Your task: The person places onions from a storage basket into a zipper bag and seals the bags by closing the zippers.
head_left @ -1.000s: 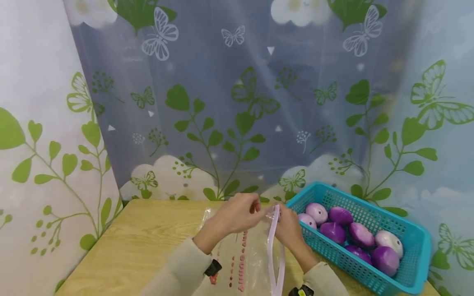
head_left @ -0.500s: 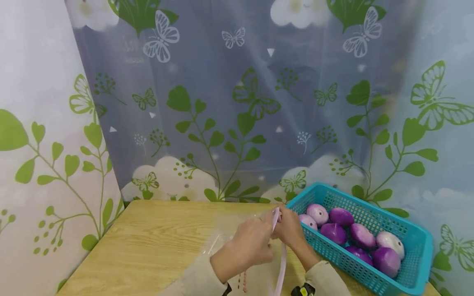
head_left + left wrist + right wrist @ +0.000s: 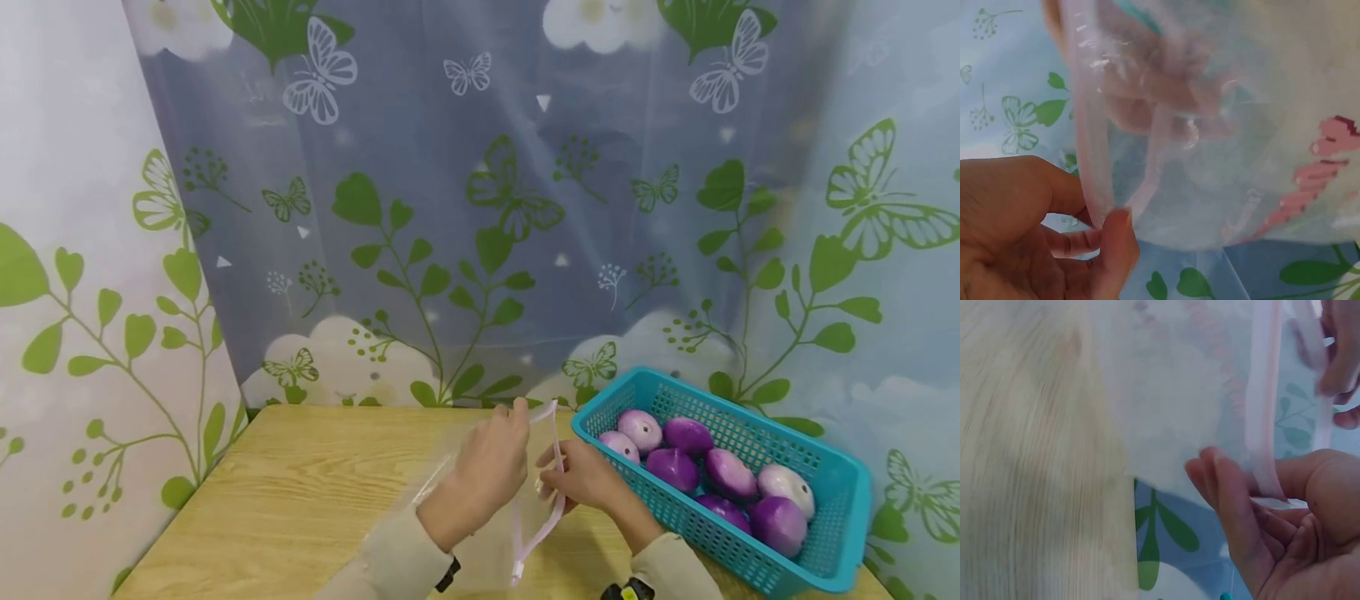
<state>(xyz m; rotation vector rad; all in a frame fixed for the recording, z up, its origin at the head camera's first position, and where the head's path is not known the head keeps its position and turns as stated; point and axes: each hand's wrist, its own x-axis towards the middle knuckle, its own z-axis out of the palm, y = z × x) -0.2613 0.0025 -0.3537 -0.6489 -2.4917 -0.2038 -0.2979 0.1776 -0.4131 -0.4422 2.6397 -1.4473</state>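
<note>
A clear plastic zip bag [image 3: 543,529] with pink strips along its mouth stands between my hands, its mouth spread apart. My left hand [image 3: 487,467] pinches the bag's edge at the far corner; the left wrist view shows thumb and finger on the strip [image 3: 1094,181]. On the opposite side, my right hand [image 3: 588,475] holds the other strip [image 3: 1263,400], thumb on one side and fingers on the other. Pink and red printing [image 3: 1310,181] marks the film. Part of the bag is hidden behind my left hand and sleeve.
Just right of my right hand stands a turquoise perforated basket [image 3: 750,546] with several purple and whitish onions [image 3: 675,471] in it. The wooden table [image 3: 322,467] extends left. A patterned curtain [image 3: 420,208] hangs along the table's back edge.
The bag's mouth has gone from strips close together to spread apart. My left hand swung down toward the right hand, then back up and left; the right hand dropped slightly lower.
</note>
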